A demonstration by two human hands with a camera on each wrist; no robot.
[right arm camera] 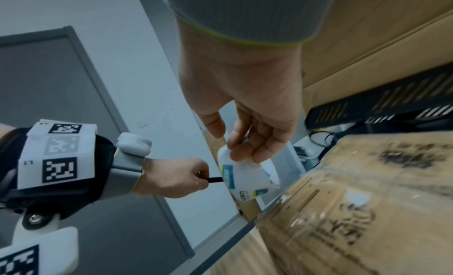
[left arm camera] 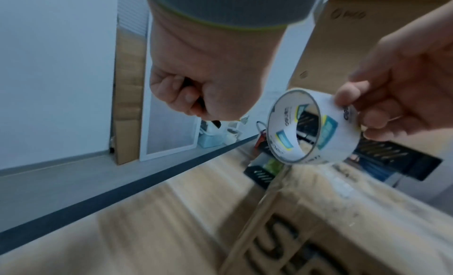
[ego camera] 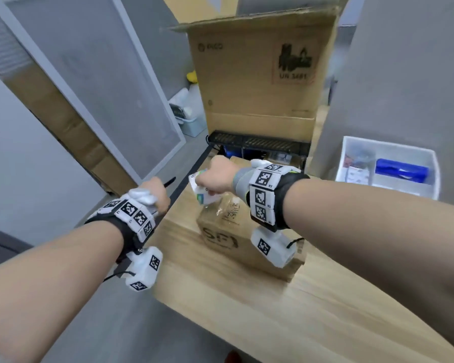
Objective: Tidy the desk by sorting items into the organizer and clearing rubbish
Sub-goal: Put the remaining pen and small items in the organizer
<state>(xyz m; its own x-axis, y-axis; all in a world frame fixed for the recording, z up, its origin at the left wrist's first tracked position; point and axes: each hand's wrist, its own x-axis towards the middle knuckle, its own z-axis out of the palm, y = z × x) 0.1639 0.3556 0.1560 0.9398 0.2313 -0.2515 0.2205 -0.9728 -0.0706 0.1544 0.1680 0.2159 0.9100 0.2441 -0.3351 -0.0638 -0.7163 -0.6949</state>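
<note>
My right hand pinches a roll of clear tape with a white printed core, held in the air above the far left corner of a brown SF parcel box. In the left wrist view the tape roll shows its open ring, with the right hand's fingers on its outer face. My left hand is a fist around a thin black pen; the pen's tip sticks out below the fist. In the right wrist view the pen points at the tape roll. A black slotted organizer stands behind the parcel.
A tall open cardboard box stands behind the organizer. At the right, a white divided bin holds a blue packet and small items. The wooden desk ends at a dark left edge over grey floor. Framed panels lean on the wall.
</note>
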